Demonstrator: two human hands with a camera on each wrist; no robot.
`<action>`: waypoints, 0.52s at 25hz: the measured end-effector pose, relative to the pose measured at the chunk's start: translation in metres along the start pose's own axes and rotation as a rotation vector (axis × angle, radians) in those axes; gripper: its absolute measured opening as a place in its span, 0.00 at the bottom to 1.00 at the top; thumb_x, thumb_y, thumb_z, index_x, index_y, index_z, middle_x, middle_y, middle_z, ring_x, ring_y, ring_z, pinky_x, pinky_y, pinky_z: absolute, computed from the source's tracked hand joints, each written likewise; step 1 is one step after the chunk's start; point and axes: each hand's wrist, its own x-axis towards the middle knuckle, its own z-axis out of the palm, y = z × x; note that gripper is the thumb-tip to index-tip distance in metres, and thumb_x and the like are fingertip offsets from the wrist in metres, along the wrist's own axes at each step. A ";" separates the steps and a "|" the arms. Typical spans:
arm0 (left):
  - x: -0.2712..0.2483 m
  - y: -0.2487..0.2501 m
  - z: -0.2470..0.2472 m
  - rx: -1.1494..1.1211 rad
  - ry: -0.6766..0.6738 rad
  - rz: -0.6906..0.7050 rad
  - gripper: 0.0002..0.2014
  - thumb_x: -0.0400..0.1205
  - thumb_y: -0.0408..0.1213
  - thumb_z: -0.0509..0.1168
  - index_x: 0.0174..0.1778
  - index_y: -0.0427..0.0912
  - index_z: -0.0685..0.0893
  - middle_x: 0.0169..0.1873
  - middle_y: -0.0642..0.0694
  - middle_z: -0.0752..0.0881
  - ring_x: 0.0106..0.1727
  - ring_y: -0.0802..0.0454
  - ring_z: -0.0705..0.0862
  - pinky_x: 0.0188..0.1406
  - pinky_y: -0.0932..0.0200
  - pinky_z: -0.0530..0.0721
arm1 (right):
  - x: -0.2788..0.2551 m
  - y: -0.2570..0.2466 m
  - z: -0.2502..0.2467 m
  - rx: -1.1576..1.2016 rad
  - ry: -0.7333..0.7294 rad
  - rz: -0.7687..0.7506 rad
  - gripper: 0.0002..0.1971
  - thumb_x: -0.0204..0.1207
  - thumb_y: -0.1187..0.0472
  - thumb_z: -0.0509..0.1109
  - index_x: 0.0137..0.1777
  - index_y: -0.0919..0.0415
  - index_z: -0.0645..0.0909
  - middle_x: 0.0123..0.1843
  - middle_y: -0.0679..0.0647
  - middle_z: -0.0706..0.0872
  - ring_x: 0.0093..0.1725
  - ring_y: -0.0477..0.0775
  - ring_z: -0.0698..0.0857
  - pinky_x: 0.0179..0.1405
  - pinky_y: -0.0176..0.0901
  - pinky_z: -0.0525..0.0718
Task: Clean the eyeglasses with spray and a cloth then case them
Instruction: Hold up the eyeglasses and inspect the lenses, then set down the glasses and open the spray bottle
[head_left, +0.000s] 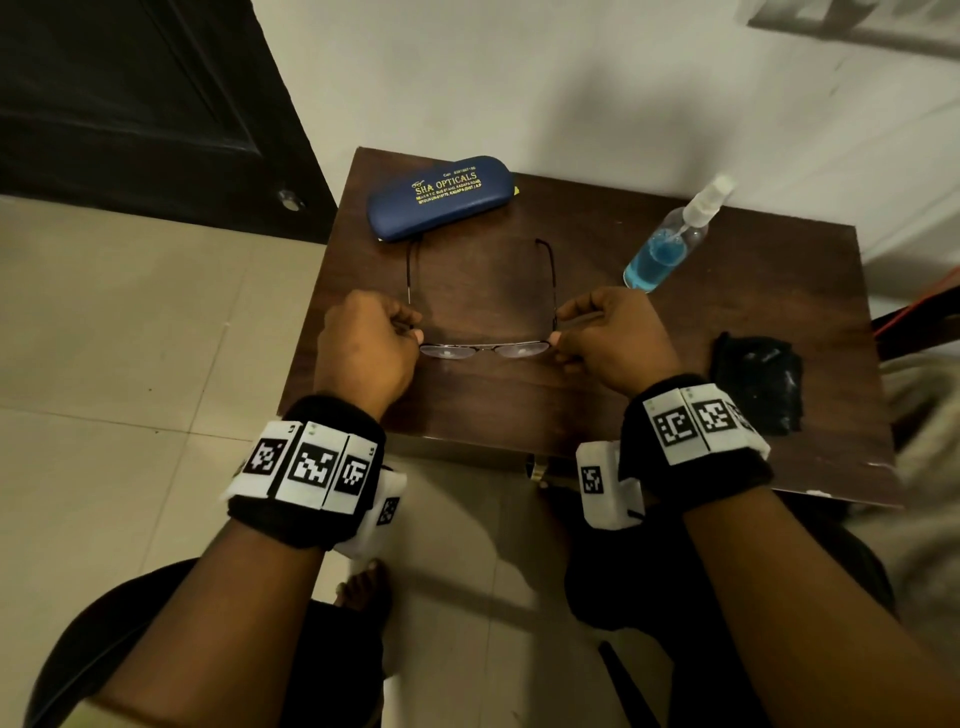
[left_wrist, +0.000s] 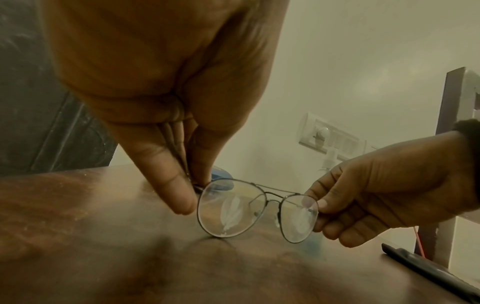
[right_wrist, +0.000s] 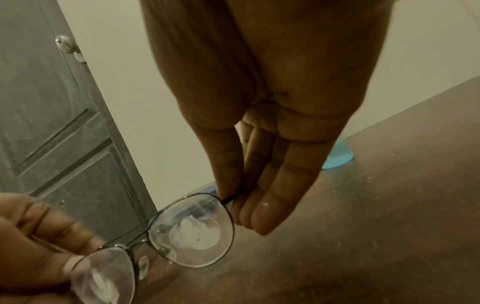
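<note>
Thin wire-framed eyeglasses (head_left: 485, 349) stand on the dark wooden table (head_left: 467, 410) with their arms spread open toward the far side. My left hand (head_left: 410, 332) pinches the frame's left corner and my right hand (head_left: 558, 335) pinches its right corner. Both lenses carry white smudges (left_wrist: 231, 214), (right_wrist: 194, 230). A closed blue case (head_left: 441, 197) lies behind the glasses. A clear spray bottle (head_left: 670, 244) of blue liquid lies to the back right. A black cloth (head_left: 758, 382) sits on the table to the right of my right wrist.
A dark door (head_left: 130, 104) with a round knob (right_wrist: 66, 44) stands at the left. White wall runs behind the table. Pale tiled floor (head_left: 130, 338) lies to the left of the table. A switch plate (left_wrist: 330, 135) is on the wall.
</note>
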 end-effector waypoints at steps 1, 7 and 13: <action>-0.002 0.002 -0.001 0.013 0.004 -0.003 0.06 0.75 0.36 0.73 0.37 0.53 0.86 0.39 0.44 0.90 0.43 0.44 0.90 0.49 0.43 0.89 | 0.000 0.000 0.001 0.000 0.002 0.006 0.08 0.72 0.71 0.74 0.44 0.58 0.81 0.41 0.63 0.89 0.41 0.61 0.90 0.40 0.54 0.91; -0.019 0.026 -0.013 0.272 0.106 0.016 0.11 0.78 0.45 0.70 0.55 0.52 0.87 0.57 0.47 0.88 0.59 0.41 0.84 0.51 0.55 0.76 | -0.002 0.005 0.000 -0.007 0.028 -0.008 0.09 0.72 0.69 0.75 0.44 0.56 0.81 0.43 0.64 0.89 0.40 0.61 0.90 0.40 0.54 0.91; -0.033 0.051 -0.001 0.271 0.106 0.162 0.08 0.79 0.46 0.68 0.52 0.52 0.88 0.50 0.49 0.89 0.53 0.45 0.86 0.46 0.54 0.80 | -0.007 0.011 -0.012 -0.050 0.153 -0.083 0.06 0.71 0.63 0.77 0.46 0.56 0.83 0.44 0.57 0.89 0.44 0.55 0.89 0.48 0.54 0.90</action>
